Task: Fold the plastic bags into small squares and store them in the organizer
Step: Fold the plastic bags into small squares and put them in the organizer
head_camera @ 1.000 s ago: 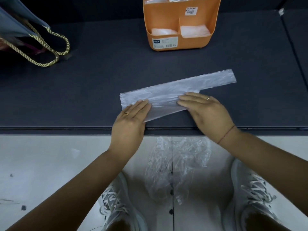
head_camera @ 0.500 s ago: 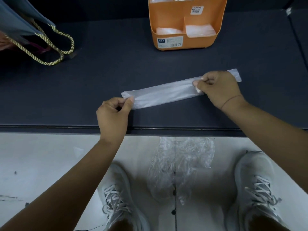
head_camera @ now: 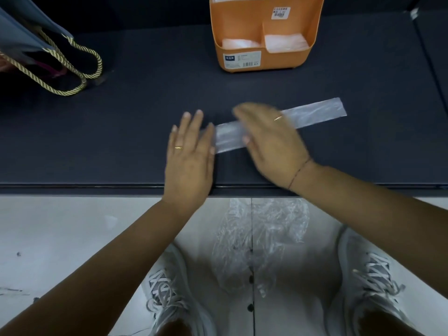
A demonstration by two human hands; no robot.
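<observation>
Currently L hand (head_camera: 189, 156) and R hand (head_camera: 269, 139) press flat-open, gripping nothing, on folded bag strip (head_camera: 315, 112) nearside of orange organizer (head_camera: 242, 18); uneven pressure could skew/unfold it.

We note one clear plastic bag (head_camera: 315, 112) folded into a long narrow strip, lying flat on the dark tabletop (head_camera: 145, 93) at centre frame and slanting up to the right. The orange organizer (head_camera: 240, 20) stands upright at top centre. Its two front compartments each hold folded squares (head_camera: 238, 42).
</observation>
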